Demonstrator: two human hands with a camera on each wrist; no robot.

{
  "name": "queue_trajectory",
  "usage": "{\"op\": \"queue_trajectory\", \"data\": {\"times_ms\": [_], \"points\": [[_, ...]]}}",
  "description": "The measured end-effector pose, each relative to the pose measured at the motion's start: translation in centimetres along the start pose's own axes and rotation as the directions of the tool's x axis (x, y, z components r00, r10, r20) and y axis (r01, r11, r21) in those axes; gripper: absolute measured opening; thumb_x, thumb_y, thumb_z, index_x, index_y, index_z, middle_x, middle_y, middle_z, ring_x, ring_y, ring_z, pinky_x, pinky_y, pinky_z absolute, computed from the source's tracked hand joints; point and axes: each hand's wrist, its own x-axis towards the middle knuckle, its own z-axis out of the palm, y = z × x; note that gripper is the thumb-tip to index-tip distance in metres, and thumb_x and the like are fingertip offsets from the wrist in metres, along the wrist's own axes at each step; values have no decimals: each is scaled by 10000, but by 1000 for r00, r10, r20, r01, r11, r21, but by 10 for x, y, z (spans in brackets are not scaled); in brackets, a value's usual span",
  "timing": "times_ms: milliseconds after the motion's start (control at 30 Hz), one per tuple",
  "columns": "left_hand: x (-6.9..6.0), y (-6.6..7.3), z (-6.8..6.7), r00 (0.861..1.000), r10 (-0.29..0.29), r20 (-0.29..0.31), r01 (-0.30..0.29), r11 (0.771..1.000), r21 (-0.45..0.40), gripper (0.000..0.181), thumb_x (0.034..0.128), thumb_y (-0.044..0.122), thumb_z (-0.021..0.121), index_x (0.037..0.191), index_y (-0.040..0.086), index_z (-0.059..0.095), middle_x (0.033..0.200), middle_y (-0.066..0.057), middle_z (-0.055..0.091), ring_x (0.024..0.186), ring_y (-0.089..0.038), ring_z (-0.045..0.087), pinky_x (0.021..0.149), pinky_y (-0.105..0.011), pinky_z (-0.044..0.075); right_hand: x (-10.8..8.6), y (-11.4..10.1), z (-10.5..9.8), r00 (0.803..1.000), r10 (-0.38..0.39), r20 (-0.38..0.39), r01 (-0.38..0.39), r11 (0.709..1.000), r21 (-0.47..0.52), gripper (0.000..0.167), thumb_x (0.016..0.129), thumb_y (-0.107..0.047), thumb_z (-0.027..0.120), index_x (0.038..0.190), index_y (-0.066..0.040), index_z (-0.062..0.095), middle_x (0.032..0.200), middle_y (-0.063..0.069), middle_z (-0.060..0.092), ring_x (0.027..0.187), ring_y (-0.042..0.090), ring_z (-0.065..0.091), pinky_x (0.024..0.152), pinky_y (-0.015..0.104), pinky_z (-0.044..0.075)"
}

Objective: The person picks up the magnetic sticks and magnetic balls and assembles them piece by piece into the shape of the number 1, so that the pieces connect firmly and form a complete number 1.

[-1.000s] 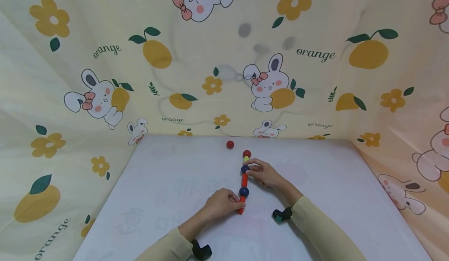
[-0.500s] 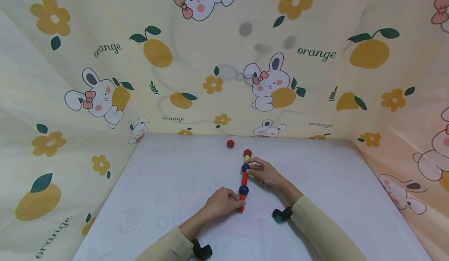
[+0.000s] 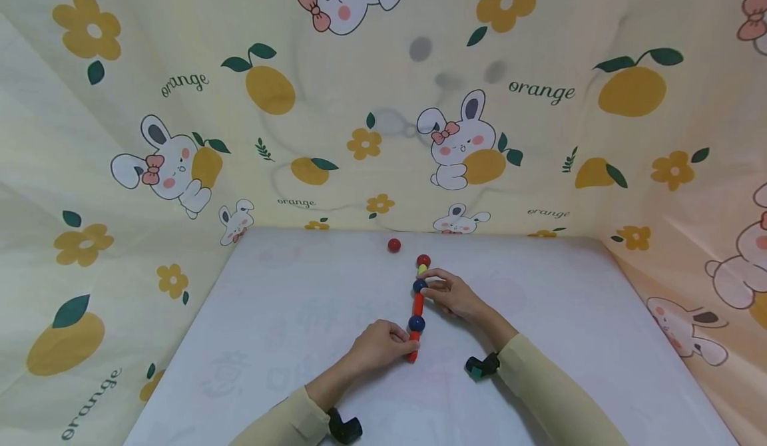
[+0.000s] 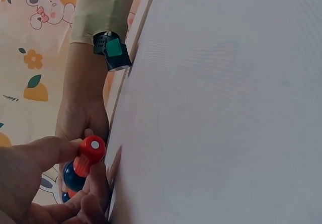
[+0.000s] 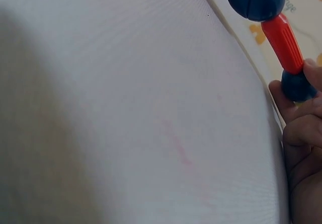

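A chain of toy sticks and balls runs away from me over the table. My left hand [image 3: 379, 346] pinches the near red stick [image 3: 413, 355] between thumb and fingers; a pale round spot marks its end in the left wrist view. Beyond it come a blue ball [image 3: 416, 323], a second red stick [image 3: 418, 305] and another blue ball [image 5: 297, 85]. That farther ball is pinched by my right hand [image 3: 453, 294]. A short yellow stick [image 3: 422, 269], partly behind the right fingers, joins it to a red ball [image 3: 423, 260] at the far end.
A loose red ball [image 3: 393, 245] lies near the back edge of the white table [image 3: 287, 279], left of the chain's end. Printed cloth [image 3: 335, 100] hangs behind the table and along both sides. Each wrist carries a small black camera [image 3: 482, 366].
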Motion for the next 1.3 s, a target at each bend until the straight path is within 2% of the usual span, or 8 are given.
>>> {"op": "queue_trajectory", "data": {"times_ms": [233,700,1033,1300], "points": [[1,-2,0,1000,20,9,-20,1000,-9,262,945,385,839,949,130,780,751,56,736,769,-129,643,733,-364,479,-1,0,-1,1000,-17,-2,17,1000,-11,452,1030,-374,745,1442,-243,614,1304,155,696,555,171,470,495,248,385],[2,-2,0,1000,29,4,-29,999,17,287,929,414,849,946,139,769,751,66,731,777,-117,638,728,-363,480,-1,3,-1,999,-46,-4,46,999,-26,457,1040,-350,736,1457,-215,608,1251,137,714,543,178,467,474,250,377],[1,-1,0,999,36,-20,-35,997,63,268,915,418,862,910,166,772,718,72,702,757,-113,613,680,-328,451,0,2,1,1000,-27,-12,27,1000,-9,438,1030,-345,750,1434,-231,625,1253,136,716,541,167,463,479,245,375],[6,-5,-7,999,33,-18,-31,997,69,240,946,408,828,957,173,782,796,65,675,815,-134,604,724,-354,492,1,2,2,1000,-7,-18,7,1000,-14,440,1017,-351,766,1425,-254,631,1278,149,703,551,186,475,498,242,385]]}}
